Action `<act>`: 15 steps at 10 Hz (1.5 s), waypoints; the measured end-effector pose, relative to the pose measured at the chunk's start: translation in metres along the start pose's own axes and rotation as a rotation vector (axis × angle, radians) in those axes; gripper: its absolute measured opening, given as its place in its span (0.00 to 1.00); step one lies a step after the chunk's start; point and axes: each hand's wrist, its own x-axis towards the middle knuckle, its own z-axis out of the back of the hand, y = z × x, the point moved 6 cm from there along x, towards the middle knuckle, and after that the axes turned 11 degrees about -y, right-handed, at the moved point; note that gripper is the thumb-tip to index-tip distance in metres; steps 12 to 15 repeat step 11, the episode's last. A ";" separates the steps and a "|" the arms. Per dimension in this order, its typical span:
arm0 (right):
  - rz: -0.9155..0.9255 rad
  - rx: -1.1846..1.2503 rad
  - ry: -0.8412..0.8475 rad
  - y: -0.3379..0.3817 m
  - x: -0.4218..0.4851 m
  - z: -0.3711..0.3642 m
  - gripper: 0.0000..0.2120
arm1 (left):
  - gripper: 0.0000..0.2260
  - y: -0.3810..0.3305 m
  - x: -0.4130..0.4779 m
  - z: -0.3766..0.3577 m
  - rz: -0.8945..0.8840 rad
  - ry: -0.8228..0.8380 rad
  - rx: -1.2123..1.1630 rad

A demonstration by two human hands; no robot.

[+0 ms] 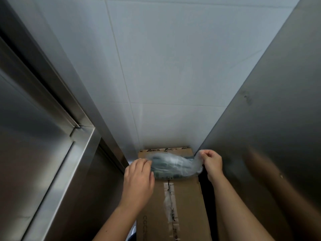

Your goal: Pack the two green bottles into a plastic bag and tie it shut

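Note:
A clear plastic bag (pixel 175 166) lies across the far end of a taped cardboard box (pixel 184 202). Greenish bottle shapes show blurred through the plastic; I cannot count them. My left hand (pixel 139 178) grips the bag's left end with curled fingers. My right hand (pixel 211 162) pinches the bag's stretched right end between thumb and fingers, holding the plastic up beside the steel wall.
The box sits in a narrow gap between a stainless steel cabinet (pixel 57 153) on the left and a steel panel (pixel 271 119) on the right. A white tiled wall (pixel 166 75) closes the gap behind the box.

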 end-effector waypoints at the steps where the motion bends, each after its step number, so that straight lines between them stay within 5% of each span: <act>1: -0.001 -0.061 0.010 -0.009 -0.004 0.005 0.07 | 0.13 -0.005 -0.002 0.001 -0.019 -0.001 -0.004; 6: 0.184 -0.368 0.034 -0.007 -0.039 0.035 0.17 | 0.14 -0.025 -0.026 0.005 -0.052 0.008 -0.013; 11: 0.886 -0.698 0.208 -0.009 -0.196 0.050 0.21 | 0.15 -0.037 -0.124 0.040 0.087 -0.049 0.009; 15: 0.886 -0.698 0.208 -0.009 -0.196 0.050 0.21 | 0.15 -0.037 -0.124 0.040 0.087 -0.049 0.009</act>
